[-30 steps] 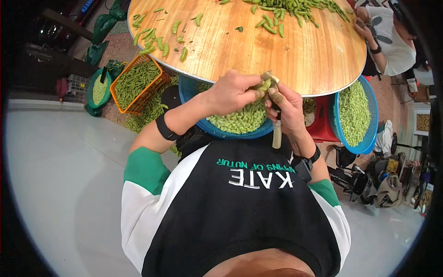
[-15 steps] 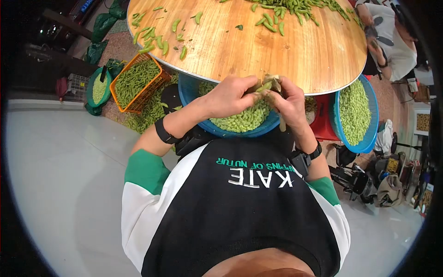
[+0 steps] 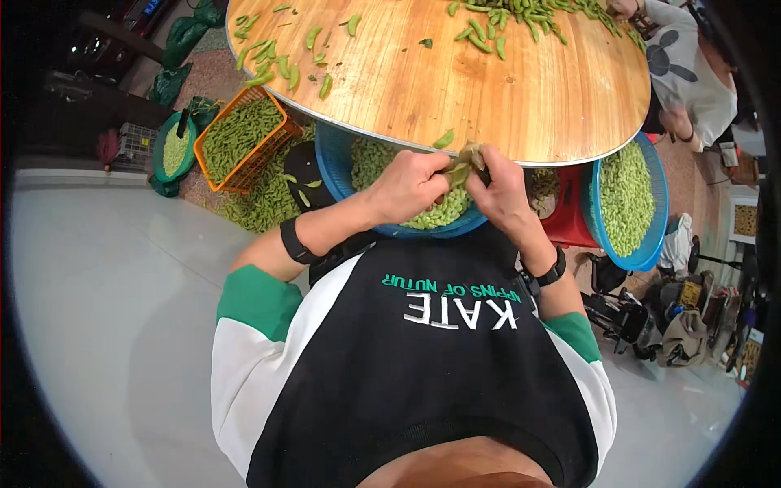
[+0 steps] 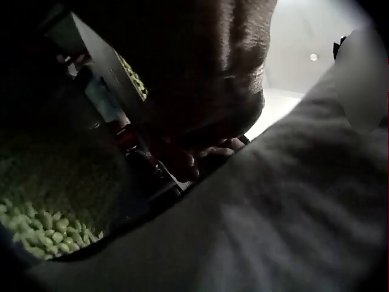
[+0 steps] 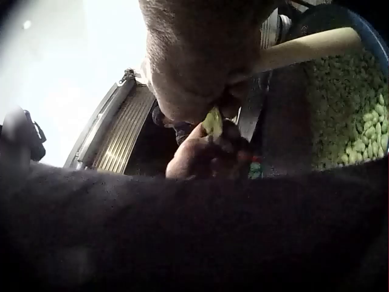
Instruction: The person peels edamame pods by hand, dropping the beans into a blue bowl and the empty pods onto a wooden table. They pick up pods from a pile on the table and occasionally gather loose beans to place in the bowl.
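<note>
Both hands meet over a blue basin [image 3: 329, 167] of shelled green beans [image 3: 439, 213], close to the table edge. My left hand [image 3: 407, 187] pinches a green bean pod [image 3: 458, 174] between thumb and fingers. Against that pod, my right hand [image 3: 506, 191] has its thumb and fingers curled. It also grips a tool whose pale handle [image 5: 313, 48] sticks out behind the hand in the right wrist view; its working end is hidden. In the left wrist view the left hand [image 4: 225, 79] is dark, and its fingertips are mostly hidden.
A round wooden table [image 3: 390, 89] carries loose pods [image 3: 281, 69] and a pod heap [image 3: 529, 12]. Left stands an orange crate [image 3: 285, 130] of pods; right, another blue basin [image 3: 661, 195] of beans on a red stool [image 3: 569, 220]. Another person [image 3: 691, 73] sits across at the right.
A pod now lies at the table's near edge, above the hands. The hands have come slightly lower, and the pale handle has swung out of the head view. The other person's arms have shifted.
</note>
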Demonstrator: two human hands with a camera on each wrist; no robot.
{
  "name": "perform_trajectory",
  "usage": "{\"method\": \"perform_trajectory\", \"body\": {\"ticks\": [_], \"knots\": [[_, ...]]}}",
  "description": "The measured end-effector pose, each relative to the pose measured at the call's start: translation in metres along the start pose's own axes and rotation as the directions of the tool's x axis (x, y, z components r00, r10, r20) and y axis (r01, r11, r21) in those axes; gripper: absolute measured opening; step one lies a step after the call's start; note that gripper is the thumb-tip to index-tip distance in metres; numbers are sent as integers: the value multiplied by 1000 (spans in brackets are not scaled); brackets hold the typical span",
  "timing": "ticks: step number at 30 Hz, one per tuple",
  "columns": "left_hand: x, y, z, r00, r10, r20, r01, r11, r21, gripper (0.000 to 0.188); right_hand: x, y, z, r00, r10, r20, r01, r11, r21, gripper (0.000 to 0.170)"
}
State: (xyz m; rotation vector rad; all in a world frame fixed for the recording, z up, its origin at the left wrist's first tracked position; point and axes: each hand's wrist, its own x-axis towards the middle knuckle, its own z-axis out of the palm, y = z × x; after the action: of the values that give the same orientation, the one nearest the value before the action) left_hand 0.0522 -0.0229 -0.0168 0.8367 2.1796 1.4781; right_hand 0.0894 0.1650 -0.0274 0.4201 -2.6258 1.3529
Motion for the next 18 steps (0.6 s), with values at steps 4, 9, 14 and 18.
{"method": "perform_trajectory", "body": {"ticks": [4,9,14,18], "knots": [[-10,-10,14,976,-219,14,217,953,-213,14,-5,-8,5,985,-173,1,173,985,-16,24],[-13,-30,31,991,-105,-80,96,989,-117,17,-12,-7,8,982,-174,72,174,985,5,24],[-10,-36,32,946,-321,38,309,866,-392,17,-14,-12,6,991,-40,128,24,992,126,15],[-12,-33,38,981,-77,-177,48,986,-163,15,-15,-1,12,998,28,62,-33,996,79,17]]}}
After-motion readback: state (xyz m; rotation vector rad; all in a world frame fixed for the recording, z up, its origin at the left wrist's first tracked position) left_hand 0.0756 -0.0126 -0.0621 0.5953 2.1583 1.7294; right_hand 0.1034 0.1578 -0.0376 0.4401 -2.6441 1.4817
